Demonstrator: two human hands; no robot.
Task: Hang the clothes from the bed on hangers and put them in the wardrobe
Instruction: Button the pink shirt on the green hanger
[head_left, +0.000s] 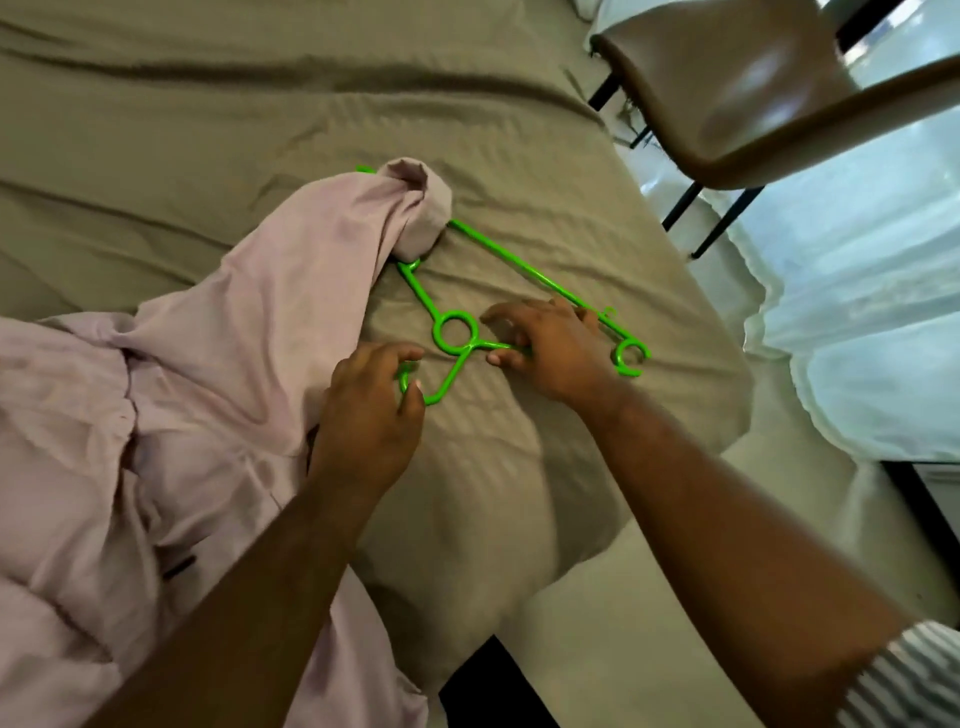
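A bright green plastic hanger (456, 332) lies flat on the bed (208, 114), near its right corner. One end of the hanger is inside a pale pink shirt (223, 364) that is spread crumpled over the bed's left side. My left hand (371, 421) curls its fingers round the hanger's hook. My right hand (548, 345) pinches the hanger's shoulder arm just right of the round ring. The hanger's other end, with a small open loop, sticks out past my right hand.
The bed has an olive-beige sheet with folds. A brown chair (753, 93) on black legs stands beyond the bed's right corner. White curtains (857, 312) hang to the floor on the right.
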